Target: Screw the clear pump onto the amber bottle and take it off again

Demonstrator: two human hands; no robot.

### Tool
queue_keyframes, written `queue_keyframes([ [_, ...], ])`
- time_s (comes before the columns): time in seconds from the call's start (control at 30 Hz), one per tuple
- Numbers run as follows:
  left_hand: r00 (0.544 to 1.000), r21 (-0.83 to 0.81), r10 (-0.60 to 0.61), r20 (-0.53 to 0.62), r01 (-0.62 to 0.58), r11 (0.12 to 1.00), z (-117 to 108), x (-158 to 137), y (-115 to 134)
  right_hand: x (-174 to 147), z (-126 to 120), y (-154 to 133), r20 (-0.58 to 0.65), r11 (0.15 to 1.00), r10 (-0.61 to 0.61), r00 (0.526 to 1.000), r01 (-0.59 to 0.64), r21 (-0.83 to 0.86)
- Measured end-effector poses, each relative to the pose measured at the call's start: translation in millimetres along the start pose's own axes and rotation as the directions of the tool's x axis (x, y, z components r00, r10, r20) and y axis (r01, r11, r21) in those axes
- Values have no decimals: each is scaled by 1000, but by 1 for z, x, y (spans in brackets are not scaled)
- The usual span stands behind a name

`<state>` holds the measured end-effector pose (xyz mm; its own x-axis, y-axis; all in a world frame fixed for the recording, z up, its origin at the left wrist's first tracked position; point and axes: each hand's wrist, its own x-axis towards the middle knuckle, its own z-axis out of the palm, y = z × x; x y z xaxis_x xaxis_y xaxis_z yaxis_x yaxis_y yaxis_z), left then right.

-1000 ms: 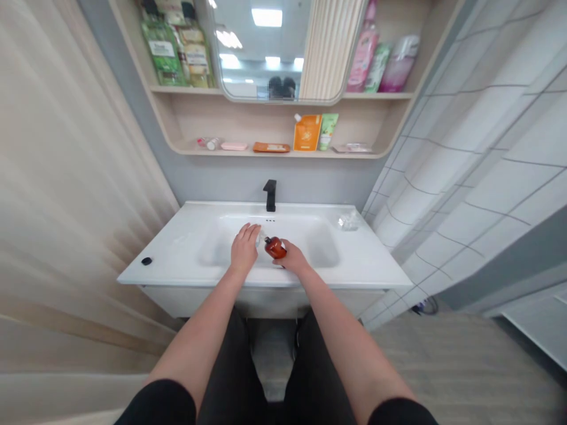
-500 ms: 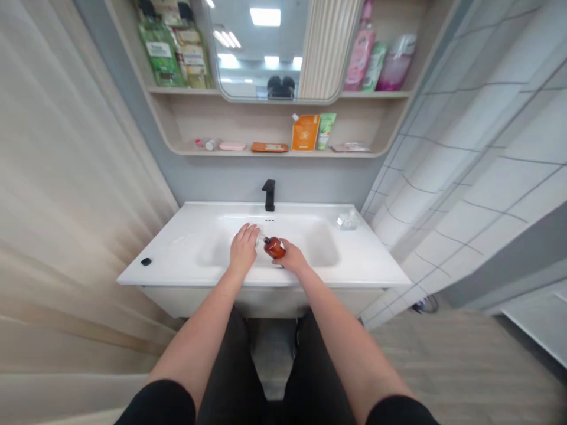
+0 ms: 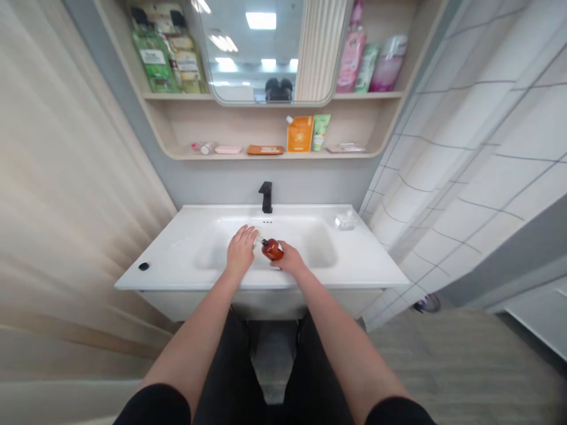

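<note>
Over the white sink basin (image 3: 319, 245), my right hand (image 3: 290, 258) is closed around a brown bottle (image 3: 272, 249). The bottle is tilted, its dark neck pointing left at a small clear container (image 3: 257, 238). My left hand (image 3: 241, 249) is closed on that container, with the fingers wrapped over its far side. The neck and the container's rim are very near each other; whether they touch I cannot tell. Any liquid passing between them is too small to make out. On the counter's left end lies a round black cap (image 3: 144, 266).
A black faucet (image 3: 266, 198) rises behind the basin. At the counter's right back stands a clear container (image 3: 345, 221). Above, a shelf (image 3: 310, 156) holds an orange pouch (image 3: 300, 133), a green tube (image 3: 320, 132) and several small items. A curtain (image 3: 88, 206) hangs at the left.
The camera view has shifted slightly. Both hands keep nearly the same pose, with the brown bottle still tilted at the clear container.
</note>
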<state>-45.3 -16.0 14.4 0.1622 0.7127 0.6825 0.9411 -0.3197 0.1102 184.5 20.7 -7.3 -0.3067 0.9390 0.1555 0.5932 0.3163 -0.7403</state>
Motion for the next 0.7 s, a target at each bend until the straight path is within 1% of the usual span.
queue_keyframes([
  [0.2,1000,-1,26,-11,-26,1000,-1,2,-2,0,0,1,-28,1000,-21,999,21,-4],
  [0.37,999,9,44,2,-44,999,-6,7,-1,-1,0,2,-56,999,-37,998,37,12],
  [0.57,994,32,112,3,-112,993,-11,18,-2,-1,1,4,-99,994,-66,993,73,76],
  [0.7,988,55,151,22,-152,987,-15,24,-2,-3,1,3,-119,993,-64,991,75,93],
])
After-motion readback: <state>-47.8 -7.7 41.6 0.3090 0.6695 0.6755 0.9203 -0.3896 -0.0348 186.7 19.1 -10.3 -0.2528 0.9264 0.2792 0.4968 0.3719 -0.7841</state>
